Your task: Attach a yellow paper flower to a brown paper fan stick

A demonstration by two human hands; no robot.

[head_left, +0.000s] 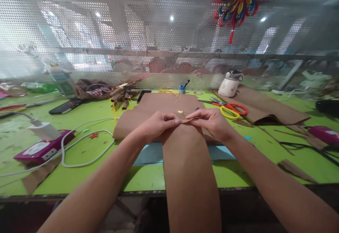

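Observation:
A long strip of brown paper (189,176) runs from my hands down over the table's front edge. My left hand (161,123) pinches its far end between thumb and fingers. Close beside it, my right hand (212,121) grips the same end, where the edge looks slightly folded up. Beneath both hands lies a larger brown paper sheet (169,102), with a small yellow scrap (180,112) on it just beyond my fingertips. Part of a light blue sheet (149,154) shows under the brown paper on both sides of the strip.
Orange-handled scissors (239,108) and yellow-handled scissors (229,112) lie right of the sheet. Rolled brown paper tubes (124,93), a phone (66,106) and a purple power strip (45,148) with a white cable are leftward. A white bottle (229,84) stands behind, near more brown paper (267,105).

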